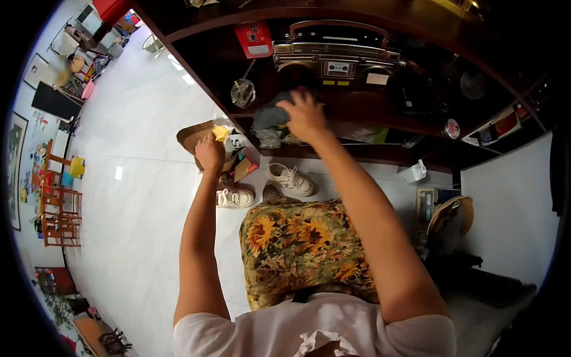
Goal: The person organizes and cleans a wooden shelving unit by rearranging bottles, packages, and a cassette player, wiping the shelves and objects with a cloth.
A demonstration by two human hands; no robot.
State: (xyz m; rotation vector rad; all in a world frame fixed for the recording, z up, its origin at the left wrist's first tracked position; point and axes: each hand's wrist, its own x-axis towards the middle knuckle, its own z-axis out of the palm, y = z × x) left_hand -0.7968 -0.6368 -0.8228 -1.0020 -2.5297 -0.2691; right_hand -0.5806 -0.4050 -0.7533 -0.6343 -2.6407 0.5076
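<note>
My right hand (307, 118) reaches onto the dark wooden shelf, its fingers closed on a dark grey cloth (272, 117); the fingertips are somewhat blurred. The cloth is bunched near the shelf's left end, in front of a silver radio cassette player (339, 66). Lower left, my left hand (210, 153) has its fingers curled over the edge of an open cardboard box (190, 138) on the floor. Inside that box are a yellow item (220, 132), a white cup-like item with black lettering (235, 142) and other packets, partly hidden by my hand.
A clear glass-like object (242, 93) and a red packet (254, 40) are left of the player. A round tin (451, 128) sits at the shelf's right. Pale sneakers (291, 179) and a white plastic container (415, 171) stand on the floor below; a straw hat (467, 214) is at right.
</note>
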